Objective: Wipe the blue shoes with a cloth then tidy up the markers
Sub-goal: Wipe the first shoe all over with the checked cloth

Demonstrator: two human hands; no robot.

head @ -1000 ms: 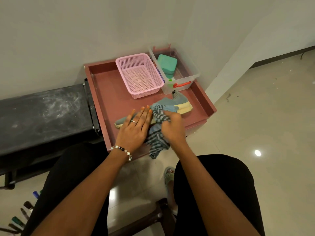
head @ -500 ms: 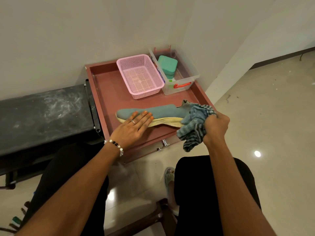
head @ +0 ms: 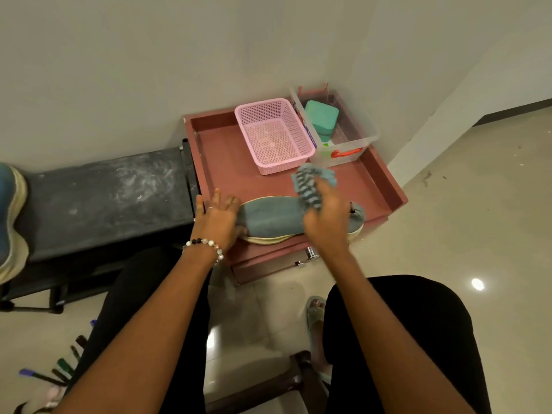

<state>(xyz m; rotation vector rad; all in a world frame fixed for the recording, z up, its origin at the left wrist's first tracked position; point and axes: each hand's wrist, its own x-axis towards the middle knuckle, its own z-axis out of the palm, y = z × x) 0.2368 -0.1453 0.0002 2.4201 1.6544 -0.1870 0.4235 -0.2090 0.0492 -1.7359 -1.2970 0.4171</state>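
The blue shoe lies on its side along the front edge of the reddish tray table, toe end under the left hand, which rests on it with fingers spread and mostly straight. The right hand sits over the heel end, fingers curled tight around a bunched striped cloth that sticks up above the shoe. A second blue shoe sits on the black bench far left. Markers lie on the floor bottom left. Pink basket and clear box at the back.
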